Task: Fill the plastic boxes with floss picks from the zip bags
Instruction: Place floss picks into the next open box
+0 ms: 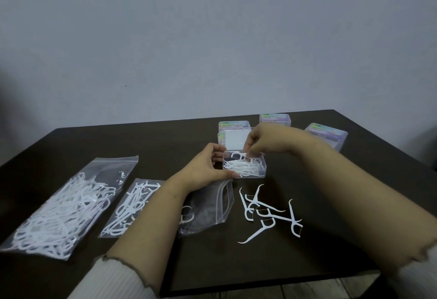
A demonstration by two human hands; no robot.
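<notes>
Sitting in the middle of the dark counter [118, 147] is a small clear plastic box [244, 166] with its lid [237, 142] tipped up at the back. White floss picks [241, 167] lie piled inside it.

The left hand [208, 168] grips the near left corner of the box, fingers [217, 149] curled on its side and thumb by the front edge. That likely keeps the light box from sliding. The right hand [260, 143] hangs over the open top with its fingertips pinched together, touching a pick at the box's back edge. It looks like it is poking the pick down into the pile.

More loose picks [267, 213] lie just in front of the box, near the right arm, so they are easy to reach next. Each one is thin and white, with a curved pointy tail and a little fork at the end.

A nearly empty zip bag [212, 204] lies under the left wrist, soft and see-through, with one pick left in it. Two fuller zip bags lie off to the left: a middle bag [132, 206] and a big bag [71, 206], shiny and crinkly, packed with picks.

Behind the open box stand closed boxes [326, 136] with rainbow labels, near the back edge.
</notes>
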